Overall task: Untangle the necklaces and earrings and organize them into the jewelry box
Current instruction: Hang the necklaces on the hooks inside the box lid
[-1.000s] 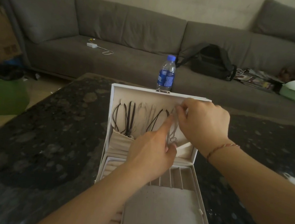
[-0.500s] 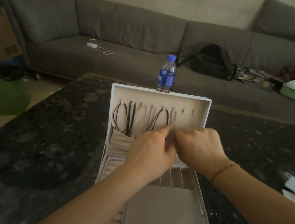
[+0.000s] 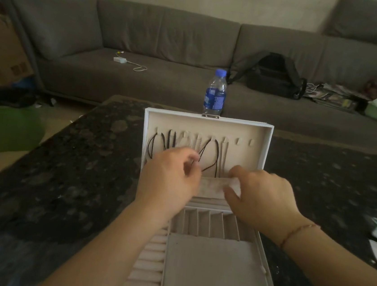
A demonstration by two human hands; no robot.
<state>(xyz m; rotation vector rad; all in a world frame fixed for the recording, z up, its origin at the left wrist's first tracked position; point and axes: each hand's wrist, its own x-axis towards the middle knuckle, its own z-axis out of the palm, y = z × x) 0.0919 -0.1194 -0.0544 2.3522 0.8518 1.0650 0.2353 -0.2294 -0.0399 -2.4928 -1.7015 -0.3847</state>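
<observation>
Hanging three dark necklaces (image 3: 207,154), one jewelry box (image 3: 208,126), two hands (image 3: 169,176)

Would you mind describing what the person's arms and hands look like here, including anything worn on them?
Both forearms are bare, with no sleeves in view. The right wrist carries a thin reddish cord bracelet. The left hand and the right hand show no gloves, and no rings or watch can be made out; the fingers are slightly blurred.

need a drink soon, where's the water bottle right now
In the head view the water bottle stands upright on the dark table, just behind the raised lid of the jewelry box, in front of the grey sofa.
</observation>
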